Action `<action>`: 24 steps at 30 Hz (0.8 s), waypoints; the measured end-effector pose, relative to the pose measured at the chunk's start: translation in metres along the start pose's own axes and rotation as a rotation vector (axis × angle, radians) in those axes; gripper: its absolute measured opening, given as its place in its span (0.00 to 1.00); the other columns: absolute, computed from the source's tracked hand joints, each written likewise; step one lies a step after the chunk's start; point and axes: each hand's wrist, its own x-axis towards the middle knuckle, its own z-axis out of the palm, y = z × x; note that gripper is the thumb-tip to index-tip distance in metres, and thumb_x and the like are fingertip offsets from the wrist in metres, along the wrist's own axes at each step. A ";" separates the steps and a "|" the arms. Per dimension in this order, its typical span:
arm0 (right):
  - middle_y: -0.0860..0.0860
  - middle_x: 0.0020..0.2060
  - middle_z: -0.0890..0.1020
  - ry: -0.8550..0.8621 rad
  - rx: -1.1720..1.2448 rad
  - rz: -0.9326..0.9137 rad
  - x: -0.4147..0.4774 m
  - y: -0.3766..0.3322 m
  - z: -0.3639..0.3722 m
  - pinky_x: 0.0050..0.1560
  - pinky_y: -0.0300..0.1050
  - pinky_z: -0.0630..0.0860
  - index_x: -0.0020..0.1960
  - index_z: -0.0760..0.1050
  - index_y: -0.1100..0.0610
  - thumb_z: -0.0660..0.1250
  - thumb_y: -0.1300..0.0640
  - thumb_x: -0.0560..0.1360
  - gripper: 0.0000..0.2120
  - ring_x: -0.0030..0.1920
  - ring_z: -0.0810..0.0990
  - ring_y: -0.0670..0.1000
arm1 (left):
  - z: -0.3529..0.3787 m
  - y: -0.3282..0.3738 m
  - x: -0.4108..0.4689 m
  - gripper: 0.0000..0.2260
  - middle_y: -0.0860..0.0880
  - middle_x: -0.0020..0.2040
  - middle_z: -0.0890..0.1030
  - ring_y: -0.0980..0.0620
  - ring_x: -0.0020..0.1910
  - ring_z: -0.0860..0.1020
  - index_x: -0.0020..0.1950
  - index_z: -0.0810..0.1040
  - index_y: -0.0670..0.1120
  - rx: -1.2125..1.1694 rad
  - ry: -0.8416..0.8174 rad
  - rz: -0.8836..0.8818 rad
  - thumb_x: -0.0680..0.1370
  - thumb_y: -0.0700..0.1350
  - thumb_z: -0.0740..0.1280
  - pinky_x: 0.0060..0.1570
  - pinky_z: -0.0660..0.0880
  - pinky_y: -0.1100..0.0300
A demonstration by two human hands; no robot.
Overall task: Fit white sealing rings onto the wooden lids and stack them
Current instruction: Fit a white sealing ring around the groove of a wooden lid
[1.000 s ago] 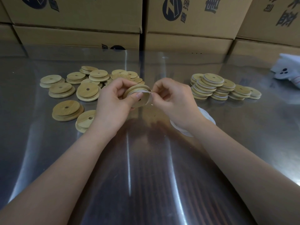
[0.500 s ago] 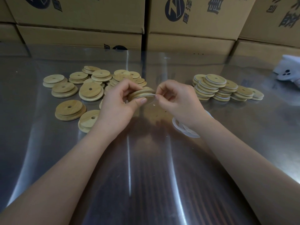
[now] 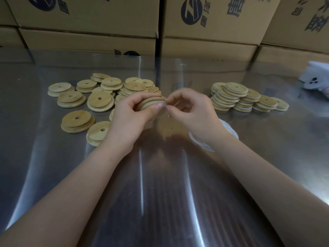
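Table [image 3: 53, 157] strewn at left with bare lids [image 3: 99, 98]. Left hand [image 3: 131, 118] curled round one lid [image 3: 151, 101] held above table, thumb on rim; right hand [image 3: 194, 113] pinching white ring [image 3: 165, 103] at that lid's edge. Beneath right wrist, loose rings [image 3: 231, 132]; at right, ringed lids [image 3: 236, 97] in stacks.

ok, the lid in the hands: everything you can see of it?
The held lid is a round, stepped disc of pale wood, seen nearly edge-on and tilted, held above the steel table. The left hand grips it, thumb over the near rim; the right hand pinches at its right edge, where a whitish sealing ring seems to show. Centre hole hidden.
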 end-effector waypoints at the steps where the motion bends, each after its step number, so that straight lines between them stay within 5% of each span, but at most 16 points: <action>1: 0.46 0.37 0.81 -0.009 0.044 0.055 0.001 0.000 0.000 0.43 0.52 0.78 0.41 0.78 0.50 0.72 0.60 0.72 0.07 0.39 0.81 0.58 | 0.000 0.000 0.000 0.08 0.56 0.45 0.84 0.57 0.50 0.81 0.51 0.83 0.49 -0.012 0.003 -0.015 0.74 0.40 0.72 0.53 0.81 0.49; 5: 0.45 0.34 0.82 -0.041 0.129 0.184 0.004 0.002 -0.003 0.44 0.53 0.79 0.39 0.80 0.49 0.74 0.62 0.72 0.09 0.38 0.79 0.59 | -0.002 0.000 0.001 0.07 0.55 0.47 0.84 0.54 0.52 0.81 0.50 0.84 0.52 -0.057 0.015 -0.057 0.75 0.41 0.72 0.52 0.81 0.47; 9: 0.46 0.31 0.82 -0.096 0.203 0.257 0.005 0.001 -0.006 0.40 0.40 0.79 0.38 0.80 0.53 0.73 0.63 0.73 0.08 0.35 0.79 0.47 | -0.002 -0.001 0.001 0.07 0.55 0.47 0.84 0.57 0.50 0.81 0.51 0.83 0.52 -0.058 0.003 -0.051 0.75 0.41 0.71 0.48 0.82 0.56; 24: 0.47 0.31 0.82 -0.091 0.204 0.287 0.006 -0.002 -0.009 0.41 0.37 0.76 0.37 0.80 0.53 0.73 0.64 0.72 0.09 0.35 0.80 0.45 | -0.004 -0.003 0.005 0.08 0.52 0.49 0.83 0.55 0.50 0.82 0.48 0.84 0.53 -0.063 -0.011 -0.071 0.76 0.40 0.71 0.41 0.83 0.52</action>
